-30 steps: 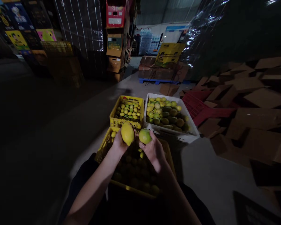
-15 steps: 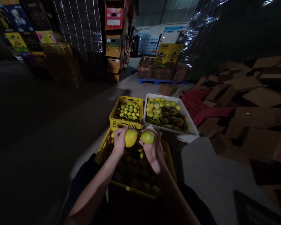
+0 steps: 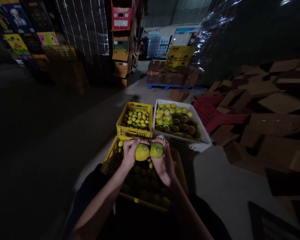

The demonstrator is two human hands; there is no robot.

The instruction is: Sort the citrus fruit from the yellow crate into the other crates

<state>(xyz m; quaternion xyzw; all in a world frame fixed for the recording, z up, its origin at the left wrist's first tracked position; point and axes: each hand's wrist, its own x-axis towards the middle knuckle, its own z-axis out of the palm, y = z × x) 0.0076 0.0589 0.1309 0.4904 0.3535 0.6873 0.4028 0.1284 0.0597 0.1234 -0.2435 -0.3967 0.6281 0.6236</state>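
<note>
Low light, hands at centre. Your left hand (image 3: 129, 151) grasps a rounded yellow citrus fruit (image 3: 141, 152); your right hand (image 3: 165, 163) cups a rounded green citrus fruit (image 3: 156, 150), thumb at its 3 o'clock side. A second ago the yellow one stood lengthwise, hands farther apart; now it is turned end-on and brought in just beside the green. Both blunt ends face you, so the pair can probably be compared at a glance. Whether the skins touch, cannot tell. Below your hands, at 6 o'clock: a rectangular yellow plastic crate (image 3: 137, 200), its round fruit mostly lost in shadow. Just beyond, toward 12: a smaller-looking, slotted yellow plastic crate (image 3: 134, 132) of small yellow and green fruit. At 1 o'clock, a shallow white plastic crate (image 3: 202, 145), larger yellow and green fruit inside. At 2, a red plastic basket-like piece (image 3: 207, 115), then loose brown cardboard boxes (image 3: 272, 128). Farthest noted, past 12: a flat blue pallet (image 3: 167, 87) bearing wrapped goods and an upright yellow printed carton (image 3: 181, 58).
</note>
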